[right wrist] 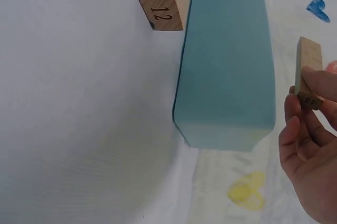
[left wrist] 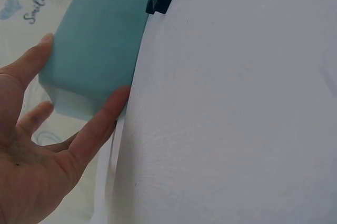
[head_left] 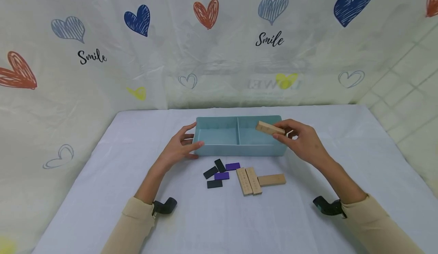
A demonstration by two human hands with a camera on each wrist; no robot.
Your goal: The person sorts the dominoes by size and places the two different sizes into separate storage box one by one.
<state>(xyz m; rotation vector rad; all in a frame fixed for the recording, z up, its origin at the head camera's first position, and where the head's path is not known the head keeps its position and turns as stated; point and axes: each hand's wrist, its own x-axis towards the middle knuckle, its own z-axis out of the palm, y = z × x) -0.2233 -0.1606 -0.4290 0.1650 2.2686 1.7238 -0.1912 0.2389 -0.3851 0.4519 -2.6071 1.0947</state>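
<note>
In the head view, my left hand [head_left: 178, 146] rests spread against the left end of a light blue two-compartment tray [head_left: 239, 150]. The left wrist view shows the fingers of this hand [left wrist: 50, 145] nearly straight, their tips touching the tray [left wrist: 100, 34]. My right hand [head_left: 304, 140] pinches a wooden block [head_left: 270, 127] between thumb and fingers above the right compartment. In the right wrist view, the right hand [right wrist: 316, 150] holds that block [right wrist: 309, 58] by one end, past the tray's wall [right wrist: 226, 61].
In front of the tray lie three more wooden blocks [head_left: 272, 180], one showing "12" on its end [right wrist: 162, 16] in the right wrist view. Left of them are several small black pieces [head_left: 214, 184] and two purple ones [head_left: 221, 176]. A printed cloth [head_left: 226, 90] hangs behind the table.
</note>
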